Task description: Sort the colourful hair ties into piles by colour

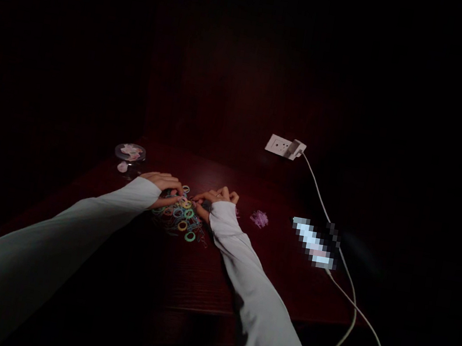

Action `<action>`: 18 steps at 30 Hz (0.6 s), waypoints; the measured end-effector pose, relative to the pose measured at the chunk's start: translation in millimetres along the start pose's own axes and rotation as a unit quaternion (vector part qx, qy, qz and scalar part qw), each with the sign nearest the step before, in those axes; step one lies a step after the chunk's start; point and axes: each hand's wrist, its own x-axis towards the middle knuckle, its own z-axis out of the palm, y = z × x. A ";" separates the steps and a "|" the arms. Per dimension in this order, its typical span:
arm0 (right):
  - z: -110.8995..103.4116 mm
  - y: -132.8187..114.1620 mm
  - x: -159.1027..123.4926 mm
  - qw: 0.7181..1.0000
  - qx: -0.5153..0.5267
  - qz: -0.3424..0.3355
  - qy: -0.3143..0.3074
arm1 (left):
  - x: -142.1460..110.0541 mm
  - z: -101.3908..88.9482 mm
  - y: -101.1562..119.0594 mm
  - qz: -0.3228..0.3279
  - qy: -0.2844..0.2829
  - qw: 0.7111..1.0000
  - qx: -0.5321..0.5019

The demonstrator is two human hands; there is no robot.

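A tangled pile of yellow, green and blue rings (pixel 181 218) lies by the curled left hand (pixel 163 184) and right hand (pixel 214 198), any pinch impossible to tell, on a dark red table (pixel 182 277) before a near-black wall (pixel 233 108)

No text, label, brand, number or sign can be read. The lit screen (pixel 312 243) at right is blurred into blocks; the socket plate (pixel 277 145) and round container (pixel 118 151), farther off, are too small to tell.
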 end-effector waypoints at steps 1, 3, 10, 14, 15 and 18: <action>-0.6 0.4 -0.2 1.000 0.000 0.000 0.001 | -0.1 -0.2 0.1 0.002 -0.001 1.000 0.000; -1.1 1.5 -0.6 1.000 -0.004 0.002 0.001 | -0.3 -0.7 0.3 -0.001 0.000 1.000 0.002; 0.6 2.4 -2.0 1.000 -0.015 -0.003 -0.010 | 0.5 0.0 0.1 0.003 0.007 1.000 -0.002; 1.5 -1.3 -2.1 0.999 -0.025 0.000 -0.027 | 2.1 2.9 0.4 0.003 0.006 1.000 0.006; 1.9 -1.8 -1.8 0.999 -0.034 0.001 -0.034 | 2.1 2.8 1.4 0.000 0.003 1.000 0.011; 3.3 -1.1 -0.8 0.998 -0.049 -0.006 -0.048 | 0.9 -1.8 6.1 -0.004 -0.014 1.000 0.022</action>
